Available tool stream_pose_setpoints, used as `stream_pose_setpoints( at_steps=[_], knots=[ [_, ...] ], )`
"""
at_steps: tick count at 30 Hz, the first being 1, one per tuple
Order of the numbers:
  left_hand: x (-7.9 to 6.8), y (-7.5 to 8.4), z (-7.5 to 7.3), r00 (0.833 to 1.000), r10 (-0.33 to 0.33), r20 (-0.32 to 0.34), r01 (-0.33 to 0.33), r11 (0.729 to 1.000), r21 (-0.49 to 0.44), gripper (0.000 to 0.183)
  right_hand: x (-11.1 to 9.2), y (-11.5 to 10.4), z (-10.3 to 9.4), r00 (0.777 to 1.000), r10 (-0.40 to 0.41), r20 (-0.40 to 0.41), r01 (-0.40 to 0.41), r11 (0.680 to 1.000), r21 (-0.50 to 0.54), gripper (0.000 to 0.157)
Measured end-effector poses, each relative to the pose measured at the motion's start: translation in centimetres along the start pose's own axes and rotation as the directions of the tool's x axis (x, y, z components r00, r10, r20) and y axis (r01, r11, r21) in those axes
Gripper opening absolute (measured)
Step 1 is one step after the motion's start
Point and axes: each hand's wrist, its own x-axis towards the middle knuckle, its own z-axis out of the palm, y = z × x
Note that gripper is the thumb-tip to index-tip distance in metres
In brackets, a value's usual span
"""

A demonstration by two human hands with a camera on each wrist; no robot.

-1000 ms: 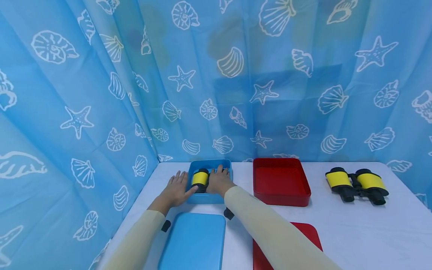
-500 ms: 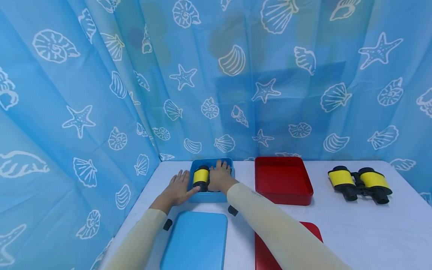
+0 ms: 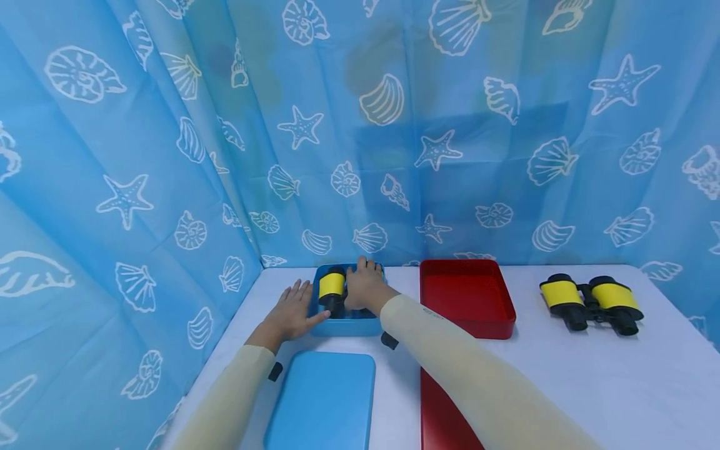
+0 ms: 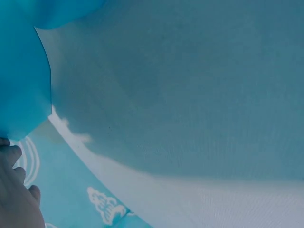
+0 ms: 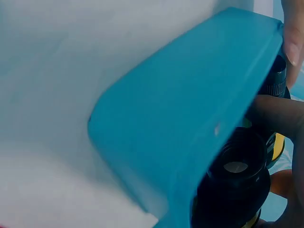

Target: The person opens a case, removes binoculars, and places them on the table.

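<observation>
In the head view, a pair of black and yellow binoculars (image 3: 332,285) is in the light blue box (image 3: 344,327) at the back left. My right hand (image 3: 368,289) reaches over the box and grips the binoculars, hiding their right half. The right wrist view shows fingers round the dark binoculars (image 5: 237,164) behind the wall of the blue box (image 5: 175,99). My left hand (image 3: 291,317) rests against the box's left side, fingers straight and thumb stretched to the front rim. In the left wrist view, only part of the left hand (image 4: 16,194) shows, beside the blue wall.
An open red box (image 3: 468,327) stands right of the blue one. Farther right lies a second pair of yellow and black binoculars (image 3: 590,301). Nearer me are a blue lid (image 3: 320,400) and a red lid (image 3: 441,419), partly under my right sleeve. A shell-print curtain (image 3: 337,125) hangs behind.
The binoculars have risen slightly in the blue box and tilted, with my right hand moving along with them. The left hand has stayed at the box's side.
</observation>
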Motion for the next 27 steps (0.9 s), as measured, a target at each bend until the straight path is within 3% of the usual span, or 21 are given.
stream_pose_setpoints(
  at_steps=[10, 16, 27],
  knots=[
    [0.2, 0.1, -0.1, 0.999, 0.026, -0.034, -0.026, 1.0, -0.016, 0.1, -1.8, 2.4, -2.6, 1.0, 0.001, 0.014, -0.001, 1.0, -0.004, 0.102],
    [-0.3, -0.1, 0.0, 0.997, 0.048, -0.061, -0.051, 0.998, -0.047, 0.092, -3.1, 4.0, -2.9, 0.999, -0.037, 0.002, 0.037, 0.999, -0.02, 0.105],
    [-0.5, -0.2, 0.8, 0.99, 0.085, -0.112, -0.092, 0.994, -0.055, 0.096, -8.5, 8.9, -3.6, 0.999, -0.009, -0.033, 0.01, 0.999, 0.031, 0.11]
  ],
)
